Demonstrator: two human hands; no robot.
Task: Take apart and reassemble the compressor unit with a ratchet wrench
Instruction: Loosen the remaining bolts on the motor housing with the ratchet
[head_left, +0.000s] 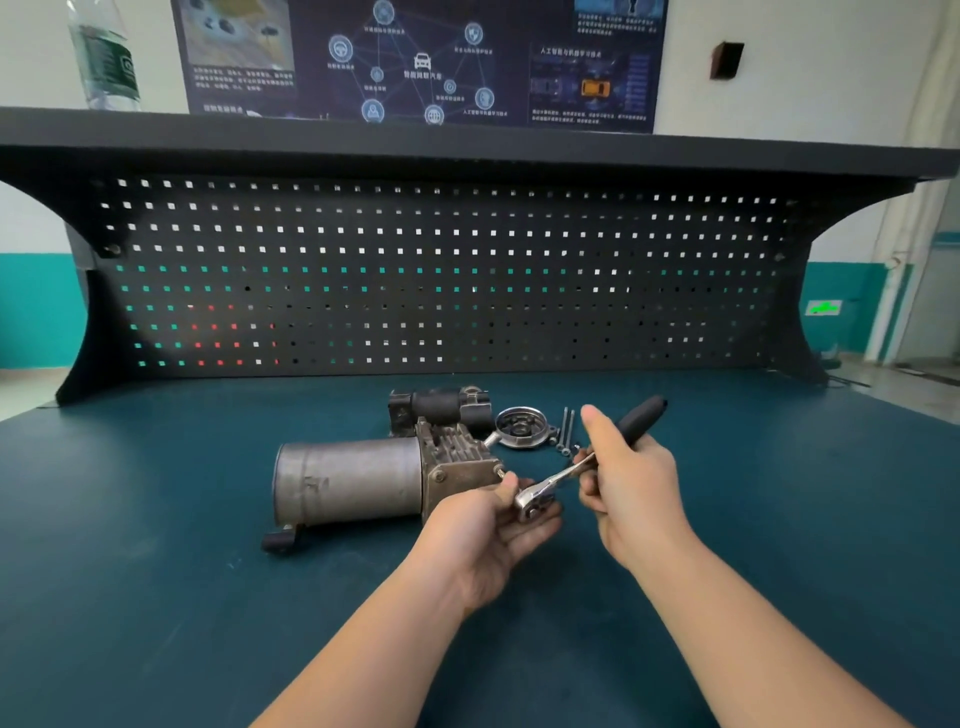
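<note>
The compressor unit (363, 480) lies on its side on the dark teal bench, its grey motor cylinder pointing left and its finned head to the right. A round metal cover (522, 427) and two long bolts (568, 430) lie loose behind it. My right hand (631, 478) grips the black handle of the ratchet wrench (561, 475), held above the bench. My left hand (491, 525) cups the wrench's chrome head, fingers curled round it, just right of the compressor's head.
A black pegboard back panel (441, 275) rises behind the bench, with a shelf above it carrying a water bottle (106, 57). A black rubber mount (280, 540) sticks out under the motor cylinder. The bench (156, 597) stretches wide on both sides.
</note>
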